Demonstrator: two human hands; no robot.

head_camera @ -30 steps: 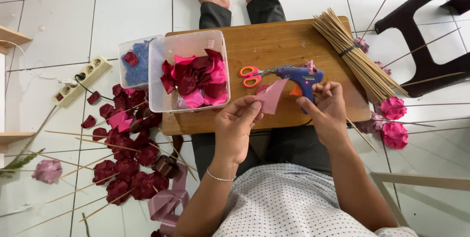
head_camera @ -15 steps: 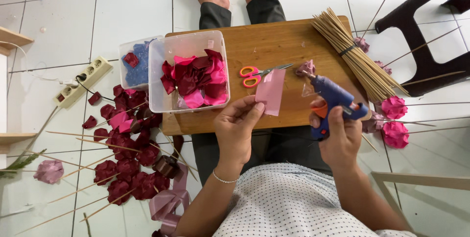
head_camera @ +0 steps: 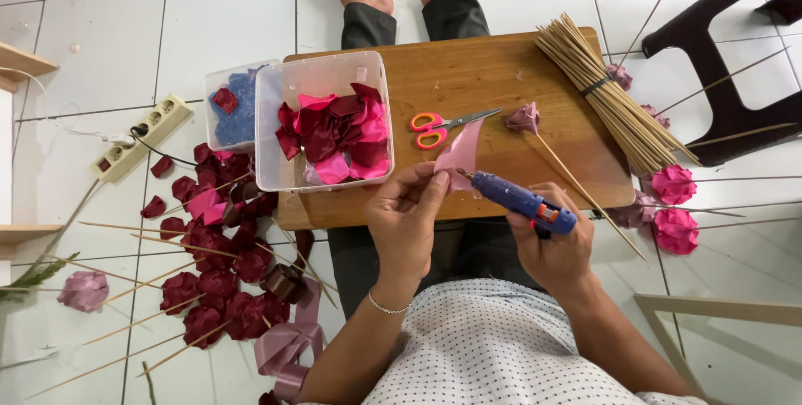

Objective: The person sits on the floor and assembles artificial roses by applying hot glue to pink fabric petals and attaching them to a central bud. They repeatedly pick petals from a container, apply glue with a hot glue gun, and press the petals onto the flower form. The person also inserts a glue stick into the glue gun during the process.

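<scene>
Left hand (head_camera: 407,217) pinches pink petal (head_camera: 460,154) at frame centre; right hand (head_camera: 551,248) grips blue glue gun (head_camera: 520,200), nozzle touching petal. Clear box (head_camera: 324,121) upper left on table (head_camera: 468,79).

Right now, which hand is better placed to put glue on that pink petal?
The right hand: it grips the blue glue gun with its nozzle at the pink petal, which the left hand pinches.

A pink ribbon piece (head_camera: 462,152) is held upright over the board's near edge, pinched at its lower corner. A blue glue gun (head_camera: 520,200) with an orange trigger is gripped level, its nozzle touching the ribbon's lower edge.
</scene>
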